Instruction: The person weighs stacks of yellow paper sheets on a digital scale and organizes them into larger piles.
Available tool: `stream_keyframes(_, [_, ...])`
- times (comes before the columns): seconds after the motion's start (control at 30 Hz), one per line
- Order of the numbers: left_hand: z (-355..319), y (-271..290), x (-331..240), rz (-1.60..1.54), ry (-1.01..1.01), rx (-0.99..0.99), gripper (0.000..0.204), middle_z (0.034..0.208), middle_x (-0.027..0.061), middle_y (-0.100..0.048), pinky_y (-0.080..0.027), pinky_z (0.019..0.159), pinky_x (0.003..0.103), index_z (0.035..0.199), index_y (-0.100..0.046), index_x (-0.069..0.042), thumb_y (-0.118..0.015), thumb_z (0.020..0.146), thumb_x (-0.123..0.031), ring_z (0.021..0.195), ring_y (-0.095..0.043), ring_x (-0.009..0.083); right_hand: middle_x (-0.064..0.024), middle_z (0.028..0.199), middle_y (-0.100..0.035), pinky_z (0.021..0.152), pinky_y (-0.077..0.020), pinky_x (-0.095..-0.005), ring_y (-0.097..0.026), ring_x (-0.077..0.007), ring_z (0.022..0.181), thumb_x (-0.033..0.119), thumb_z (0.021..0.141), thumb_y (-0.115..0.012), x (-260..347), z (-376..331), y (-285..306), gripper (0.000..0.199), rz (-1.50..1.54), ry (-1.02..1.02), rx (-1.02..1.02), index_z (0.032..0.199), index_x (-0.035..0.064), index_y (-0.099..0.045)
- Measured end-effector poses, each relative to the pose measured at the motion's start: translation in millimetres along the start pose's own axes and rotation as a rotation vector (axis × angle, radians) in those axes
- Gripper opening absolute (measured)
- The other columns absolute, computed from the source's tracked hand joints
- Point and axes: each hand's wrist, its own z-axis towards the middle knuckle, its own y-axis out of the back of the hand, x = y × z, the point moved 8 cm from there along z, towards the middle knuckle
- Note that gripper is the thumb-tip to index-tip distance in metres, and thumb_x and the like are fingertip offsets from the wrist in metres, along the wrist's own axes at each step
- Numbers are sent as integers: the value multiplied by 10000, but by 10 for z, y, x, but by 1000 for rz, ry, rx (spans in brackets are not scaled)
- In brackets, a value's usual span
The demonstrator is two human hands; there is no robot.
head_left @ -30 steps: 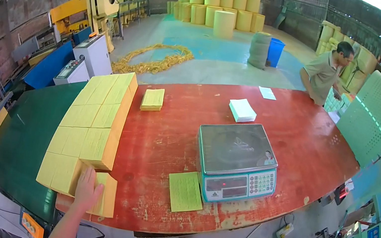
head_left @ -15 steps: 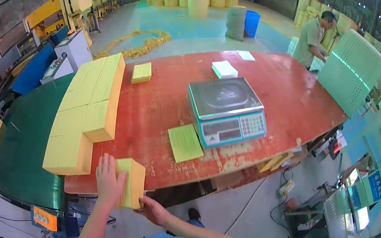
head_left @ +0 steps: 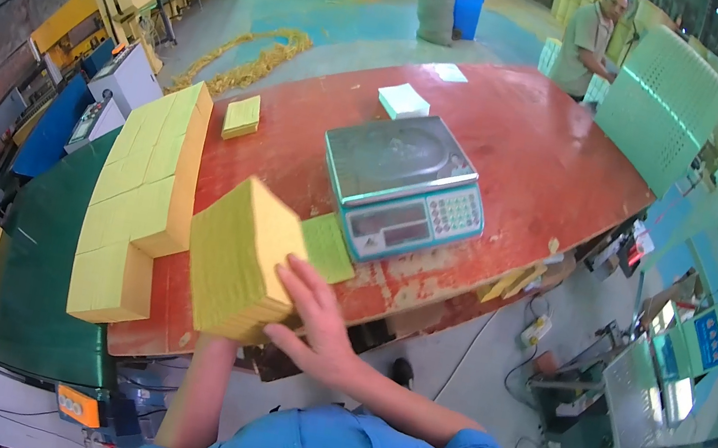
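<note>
A thick block of stacked yellow paper [head_left: 231, 250] is raised and tilted over the near left part of the red table. My left hand [head_left: 215, 349] supports it from below; only the wrist shows, and the fingers are hidden behind the block. Pressed along the block's right side is my right hand [head_left: 316, 323], its fingers on the edges of the sheets. Left of the block, similar yellow paper blocks [head_left: 117, 222] stand side by side in rows. A scale [head_left: 403, 189] with a metal pan and keypad sits to the right, with a flat yellow-green sheet stack [head_left: 328, 247] beside it, partly covered.
On the red table [head_left: 539, 169] lie a small yellow paper stack [head_left: 242, 117] and a white paper stack [head_left: 403, 101]. A green conveyor belt [head_left: 39, 265] runs at the left. A co-worker [head_left: 586, 48] stands beyond the far right corner, near a pale green chair [head_left: 663, 109].
The paper block has been lifted from the table's near edge and tilted up. My left hand has moved from its top to beneath it; my right hand has moved up its side. The co-worker's head has lifted.
</note>
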Motion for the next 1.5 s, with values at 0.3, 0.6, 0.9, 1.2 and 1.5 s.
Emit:
stream_keyframes(0.3, [2003, -2170, 621, -391, 33, 165, 556, 1425, 151, -516, -526, 999, 446, 1457, -412, -68, -423, 1029, -423, 1247, -569, 278, -195, 1439, -467, 1095, -388, -502, -424, -449, 1327, 151, 752, -784, -837, 1279, 1924, 703, -461, 121, -37, 1397, 75, -515])
stream_keyframes(0.6, [2436, -2521, 1055, -704, 99, -189, 758, 1403, 146, -516, -359, 1131, 490, 1448, -412, -66, -120, 1018, -618, 1332, -464, 308, -187, 1369, -516, 1040, -428, -498, -472, -410, 1276, 182, 762, -743, -1877, 2094, 2260, 606, -650, 88, 159, 1329, 79, -552])
stream_keyframes(0.9, [1261, -2024, 895, -407, 397, 21, 555, 1355, 138, -570, -454, 1041, 423, 1392, -495, -38, -469, 1021, -450, 1234, -555, 289, -190, 1385, -508, 1090, -358, -535, -421, -421, 1332, 80, 701, -748, -1845, 1868, 2055, 650, -740, 172, 251, 1322, 78, -555])
stream_keyframes(1.2, [732, 977, -2152, 1764, -135, -1020, 844, 1465, 231, -459, -311, 1155, 447, 1420, -456, 7, -654, 848, -581, 1403, -380, 368, -192, 1455, -456, 1149, -260, -514, -347, -417, 1403, 68, 741, -694, -1420, 1908, 1929, 624, -763, 118, 228, 1342, 39, -527])
stream_keyframes(1.5, [1329, 2176, -2203, 2017, 56, -785, 1066, 1523, 342, -295, -160, 1209, 506, 1443, -316, 144, -659, 804, -638, 1454, -228, 453, -177, 1311, -560, 1063, -397, -496, -501, -384, 1265, 64, 760, -738, -965, 1339, 659, 458, -523, -36, 185, 1204, 55, -627])
